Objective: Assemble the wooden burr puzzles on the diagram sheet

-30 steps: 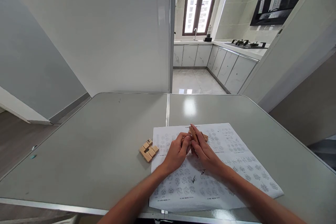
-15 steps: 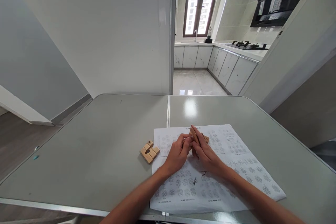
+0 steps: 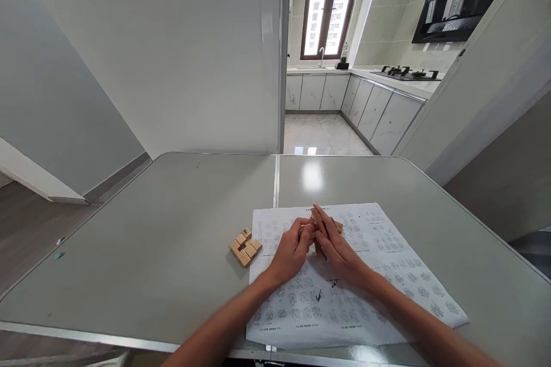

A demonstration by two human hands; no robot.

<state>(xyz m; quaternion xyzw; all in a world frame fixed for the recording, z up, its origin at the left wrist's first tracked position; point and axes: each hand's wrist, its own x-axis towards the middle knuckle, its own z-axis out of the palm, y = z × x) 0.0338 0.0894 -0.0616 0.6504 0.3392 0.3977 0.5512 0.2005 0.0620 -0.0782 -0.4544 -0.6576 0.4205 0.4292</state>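
Observation:
Both hands meet over a large printed sheet, gripping wooden puzzle pieces between them. My left hand is closed, its thumb and fingers curled against the near side of the pieces. Along the right side of the wood lie the fingers of my right hand, closed around it with the thumb toward the left hand. One piece end pokes out to the right behind the right fingers. My palms and fingers hide most of the pieces. Left of the hands, a notched wooden piece marked 3 rests by the sheet's left edge.
The grey table has a metal seam down its middle. A small teal bit lies near its left edge. Beyond the table stand a white wall panel and a kitchen with marbled cabinets.
The hands keep almost the same grip on the wooden pieces. The whole view has shifted very slightly; the notched piece and the sheet stay in place on the table.

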